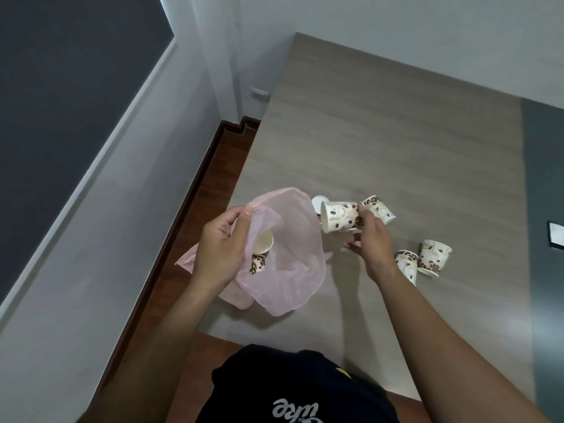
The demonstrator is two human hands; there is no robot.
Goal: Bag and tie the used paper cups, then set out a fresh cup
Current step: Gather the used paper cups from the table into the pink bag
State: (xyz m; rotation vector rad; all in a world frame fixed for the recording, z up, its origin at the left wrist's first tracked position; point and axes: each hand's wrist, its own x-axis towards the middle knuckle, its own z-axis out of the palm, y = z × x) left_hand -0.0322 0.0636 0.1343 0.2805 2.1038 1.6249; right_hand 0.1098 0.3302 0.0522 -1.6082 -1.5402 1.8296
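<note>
A thin pink plastic bag lies open at the table's left edge. My left hand pinches its rim and holds the mouth up. Two paper cups with a coffee-bean print rest inside it. My right hand grips another printed cup on its side, just right of the bag's mouth. A white cup rim shows behind it. One more cup lies on the table past my fingers. Two cups lie to the right of my wrist.
The grey wood-grain table stretches away to the wall. A dark flat device sits at the right edge. Brown floor and a white wall run along the left. My dark shirt fills the bottom.
</note>
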